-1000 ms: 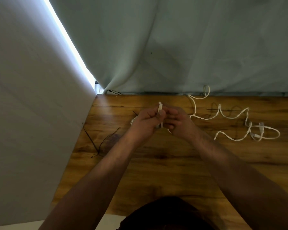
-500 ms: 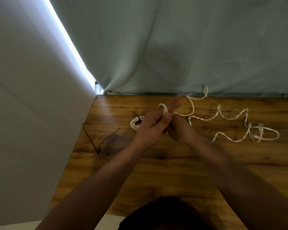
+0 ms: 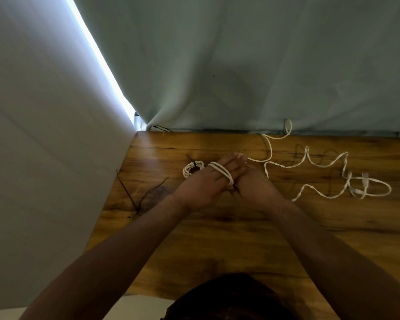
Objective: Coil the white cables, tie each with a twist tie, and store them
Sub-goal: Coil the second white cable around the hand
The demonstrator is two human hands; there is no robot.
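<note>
A glossy brown wood-grain tabletop [image 3: 217,239] sits in a corner, with a plain white wall [image 3: 44,135] on the left and a pale grey-green fabric curtain [image 3: 240,65] hanging to its far edge. A bright strip of daylight [image 3: 97,58] shows where wall and curtain meet. Over the far middle of the table, the left hand [image 3: 208,183] holds its fingers straight and pressed together, with several loops of a long white cable [image 3: 220,170] wound round them. The right hand [image 3: 256,185] lies just beside and partly under it; I cannot tell how its fingers lie. The rest of the cable snakes off to the right across the wood. Just left of the hands lies a small white coiled cable bound with a black tie [image 3: 192,169], and thin loose black twist ties [image 3: 136,207] lie near the wall.
</note>
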